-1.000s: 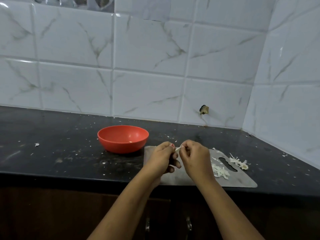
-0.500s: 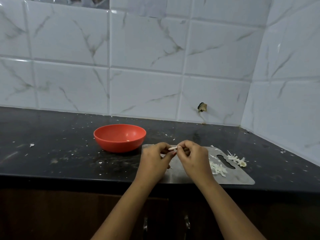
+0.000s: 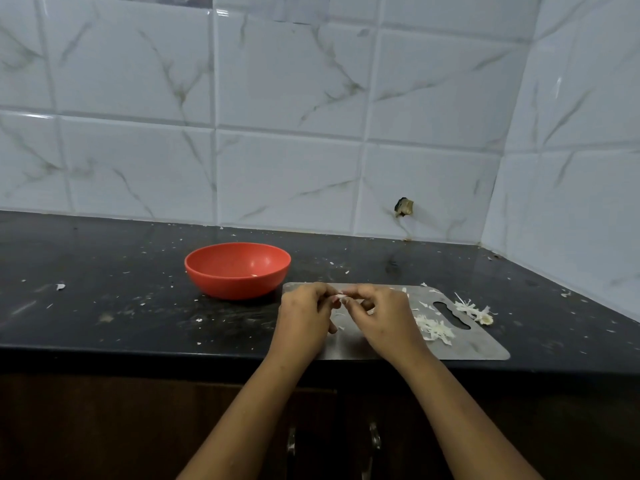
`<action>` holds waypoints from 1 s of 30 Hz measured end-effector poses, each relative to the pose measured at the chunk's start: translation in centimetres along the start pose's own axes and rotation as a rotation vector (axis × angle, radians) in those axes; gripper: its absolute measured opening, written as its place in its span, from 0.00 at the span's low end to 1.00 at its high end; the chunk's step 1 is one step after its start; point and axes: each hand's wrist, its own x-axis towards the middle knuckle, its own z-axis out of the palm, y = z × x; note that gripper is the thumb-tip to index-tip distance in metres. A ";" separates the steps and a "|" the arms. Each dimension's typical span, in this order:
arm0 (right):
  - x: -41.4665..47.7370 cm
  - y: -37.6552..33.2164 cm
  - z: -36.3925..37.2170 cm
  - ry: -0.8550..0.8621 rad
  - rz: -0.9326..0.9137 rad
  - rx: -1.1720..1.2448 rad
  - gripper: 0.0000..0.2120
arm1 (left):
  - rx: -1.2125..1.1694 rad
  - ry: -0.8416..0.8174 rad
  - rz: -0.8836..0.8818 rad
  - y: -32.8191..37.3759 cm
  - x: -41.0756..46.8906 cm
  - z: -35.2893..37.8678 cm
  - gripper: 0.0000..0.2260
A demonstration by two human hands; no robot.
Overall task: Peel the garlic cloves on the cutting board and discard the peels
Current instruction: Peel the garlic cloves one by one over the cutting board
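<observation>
Since the garlic clove (image 3: 341, 296) is tiny & light, it should need only a gentle pinch. Once bared it's prob. slick, so best to hold it at both ends w/ a nail working under the skin. The skin itself looks papery & brittle and likely tears off in flakes.

Looks: only a small off-white sliver shows between the fingertips. Can't tell how much skin is left, too small.

Location: the clove is held just above the far-left part of the cutting board (image 3: 478, 344), between both hands.
- Left hand (image 3: 304, 317): fingers (image 3: 323, 292) curled, tips pinching the clove's left end.
- Right hand (image 3: 384, 320): fingers curled too, tips clamped on the right end. Whether on skin or flesh, can't tell.

A peel pile (image 3: 434, 329) lies on the board right of the right hand, beside the handle slot. More scraps w/ a root stub (image 3: 476, 311) sit on the table (image 3: 104, 306) just past the board's right side. The red bowl (image 3: 239, 270) stands on the table left of the board, w/ a small pale bit inside, maybe a peeled clove. White flecks are scattered across the dark table.
</observation>
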 end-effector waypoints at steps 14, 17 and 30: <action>0.0 0.5 -0.5 0.021 0.006 -0.070 0.05 | -0.297 -0.248 -0.146 1.0 0.1 -1.4 0.09; 0.0 0.4 -0.6 0.037 0.008 0.007 0.06 | -0.384 -0.369 -0.176 1.6 0.0 -2.2 0.10; 0.1 0.5 -0.8 0.070 0.157 0.121 0.04 | -0.383 -0.454 -0.281 1.2 0.3 -3.1 0.14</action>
